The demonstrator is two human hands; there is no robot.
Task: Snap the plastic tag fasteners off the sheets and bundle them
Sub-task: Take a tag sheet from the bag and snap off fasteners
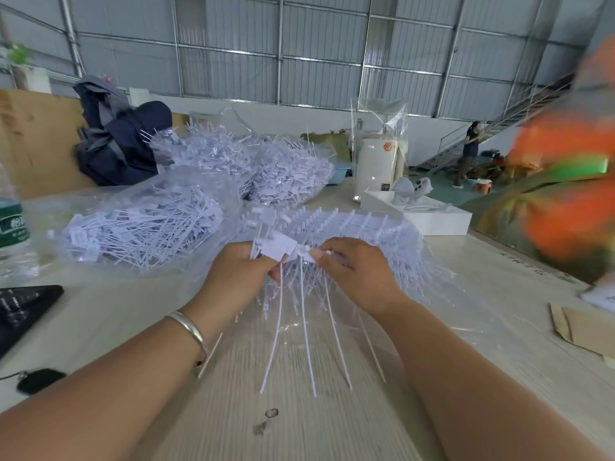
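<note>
Clear bags point(139, 224) on the table point(299, 410) hold loose white fasteners point(286, 174). At the left edge stands a bottle point(11, 227); its green label is too blurred to read. The left hand point(239, 271) grips a small bundle point(276, 249), and the right hand point(356, 267) pinches one fastener on the sheet point(349, 224) just behind.
</note>
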